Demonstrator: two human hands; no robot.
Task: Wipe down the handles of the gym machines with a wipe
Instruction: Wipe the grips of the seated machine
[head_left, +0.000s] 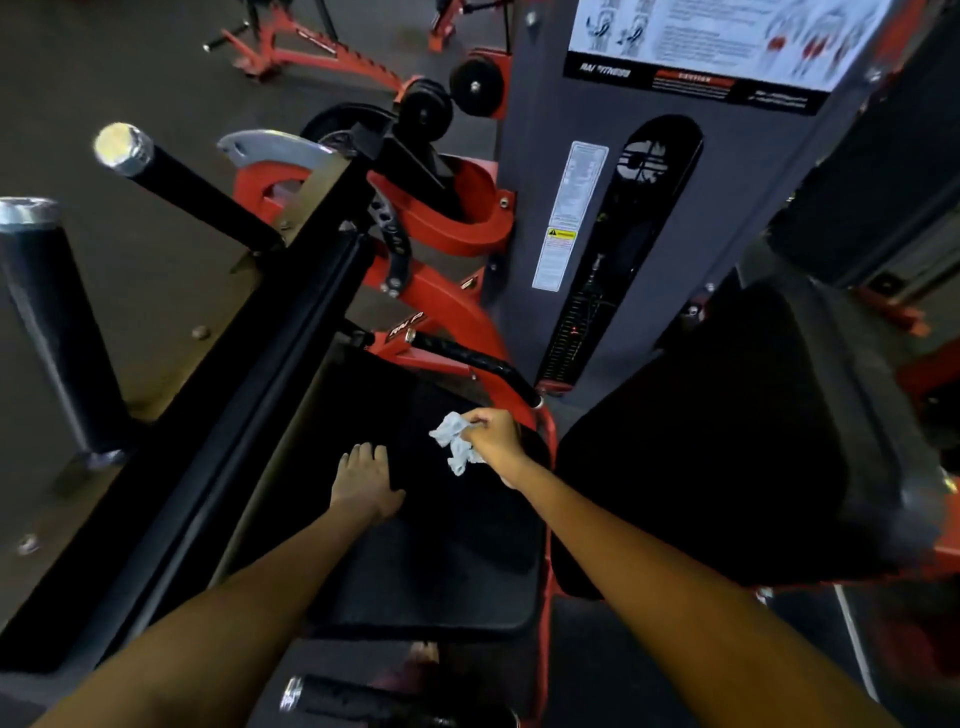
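My right hand (493, 436) pinches a crumpled pale wipe (454, 441) just above the black seat pad (441, 561). A little beyond it runs a black grip handle (472, 361) on the red frame, apart from the wipe. My left hand (363, 483) rests flat on the seat pad, fingers straight. Two black padded posts with silver end caps stand at the left, one (192, 192) tilted and one (52, 322) upright. Another black grip with a silver end (353, 699) shows at the bottom edge.
A grey weight-stack column (623, 234) with labels and an instruction placard (717, 36) rises behind the seat. A large black back pad (727, 441) sits to the right. Red frame parts (447, 208), black rollers (475, 85) and a red rack (311, 52) stand on the dark floor beyond.
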